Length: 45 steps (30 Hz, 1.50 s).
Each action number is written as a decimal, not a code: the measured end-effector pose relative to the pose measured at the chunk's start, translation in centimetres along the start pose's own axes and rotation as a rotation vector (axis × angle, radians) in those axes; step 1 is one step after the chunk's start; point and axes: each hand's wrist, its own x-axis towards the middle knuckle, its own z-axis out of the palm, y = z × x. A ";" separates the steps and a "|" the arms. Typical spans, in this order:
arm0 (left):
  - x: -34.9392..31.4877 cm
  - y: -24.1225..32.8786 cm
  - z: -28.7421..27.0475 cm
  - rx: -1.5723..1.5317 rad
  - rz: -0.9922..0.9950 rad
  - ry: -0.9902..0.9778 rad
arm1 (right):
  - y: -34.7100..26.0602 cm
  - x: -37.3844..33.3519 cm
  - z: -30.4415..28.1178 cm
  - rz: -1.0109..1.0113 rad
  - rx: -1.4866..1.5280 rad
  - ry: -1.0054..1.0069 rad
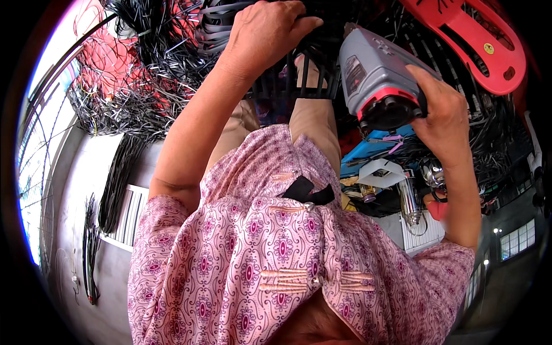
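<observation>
My right hand [441, 109] is wrapped round the handle of a grey nail gun [372, 69] with a red band and a black bolted end cap. The tool's nose points up toward the black slatted frame [287, 85] between my knees. Palm down, my left hand [265, 35] lies over the far side of that black work. Its thumb is stretched out and apart from the index finger; the other fingertips are cut off or hidden. Grey-black flat strips [218, 26] fan out just left of this hand.
Tangled black and red strips [126, 98] heap up at the left. A red plastic stool [489, 52] with oval openings stands at upper right. Below the tool lie a blue flat piece [368, 150] and a shiny metal cylinder [409, 198]. Bundled black strips [119, 184] hang by the left wall.
</observation>
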 end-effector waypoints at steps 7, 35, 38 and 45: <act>0.0 0.7 -0.8 -0.076 -0.083 -0.021 | 1.6 -6.4 4.3 0.448 0.513 0.162; 0.2 0.7 -0.8 -0.016 -0.077 -0.063 | 0.5 -3.6 4.0 0.182 0.238 0.099; -0.1 -0.1 0.1 -0.041 0.026 0.035 | 0.4 -3.4 3.7 0.198 0.247 0.083; -0.2 0.1 0.0 -0.039 0.021 0.018 | -0.8 -2.7 3.6 0.256 0.276 0.129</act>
